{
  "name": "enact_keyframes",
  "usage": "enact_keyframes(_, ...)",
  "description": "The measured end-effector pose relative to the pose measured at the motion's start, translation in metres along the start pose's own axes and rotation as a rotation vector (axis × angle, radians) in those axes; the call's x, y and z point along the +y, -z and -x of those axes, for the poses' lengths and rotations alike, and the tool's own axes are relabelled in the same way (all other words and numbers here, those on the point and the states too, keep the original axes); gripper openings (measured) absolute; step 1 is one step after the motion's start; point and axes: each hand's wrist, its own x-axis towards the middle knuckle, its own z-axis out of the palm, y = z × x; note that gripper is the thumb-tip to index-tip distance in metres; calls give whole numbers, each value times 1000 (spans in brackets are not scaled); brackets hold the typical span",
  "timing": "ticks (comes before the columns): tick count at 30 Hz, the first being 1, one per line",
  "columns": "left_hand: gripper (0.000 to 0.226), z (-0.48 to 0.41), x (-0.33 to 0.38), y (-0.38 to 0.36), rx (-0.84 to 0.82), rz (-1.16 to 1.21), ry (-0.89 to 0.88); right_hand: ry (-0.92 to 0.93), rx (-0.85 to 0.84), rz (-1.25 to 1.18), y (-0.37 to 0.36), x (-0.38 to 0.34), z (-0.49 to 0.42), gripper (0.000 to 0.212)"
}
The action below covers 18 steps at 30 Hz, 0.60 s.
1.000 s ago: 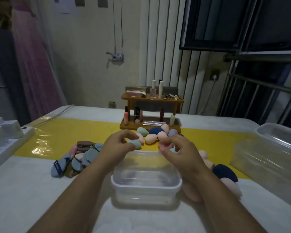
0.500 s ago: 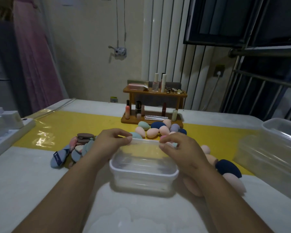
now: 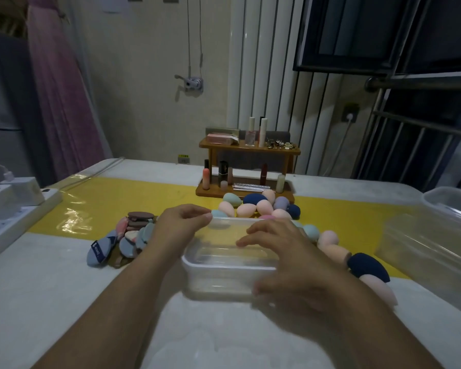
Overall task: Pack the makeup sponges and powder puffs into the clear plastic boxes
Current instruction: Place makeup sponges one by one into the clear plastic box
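Observation:
A small clear plastic box (image 3: 218, 265) stands on the table in front of me and looks empty. My left hand (image 3: 181, 222) pinches its far left rim with thumb and forefinger. My right hand (image 3: 285, 251) is blurred and spread over the box's right half, fingers apart, thumb by the near rim. Egg-shaped makeup sponges (image 3: 256, 207) in pink, teal, lilac and navy lie just behind the box. More sponges trail to the right, among them a large navy sponge (image 3: 367, 266). A pile of flat powder puffs (image 3: 133, 235) lies left of the box.
A bigger clear plastic box (image 3: 437, 235) sits at the right edge of the table. A wooden cosmetics rack (image 3: 248, 169) stands behind the sponges on a yellow runner (image 3: 117, 198). A white power strip with chargers (image 3: 11, 214) lies along the left edge.
Both hands came down from above the sponges to the box's far rim. My right hand has since drawn back toward me over the box's right side. My left hand stays at the far left corner.

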Motion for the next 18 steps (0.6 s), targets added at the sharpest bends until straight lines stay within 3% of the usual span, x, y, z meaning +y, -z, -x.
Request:
enact_keyframes(2,13,3,2,0,-37,21,13,32,96,27,-4,4,-3,62)
enact_keyframes(6,33,6,11,0,-74,202,75,37,341,-214,-10,16,-2,52)
enact_keyframes(9,40,6,21,0,-129,282,105,45,506,-227,-11,19,-4,48)
enact_keyframes(14,96,4,4,5,-409,257,-97,95,727,-168,-7,16,-4,44)
enact_keyframes(18,86,3,2,2,-356,277,-144,156,770,-88,-7,15,-9,45)
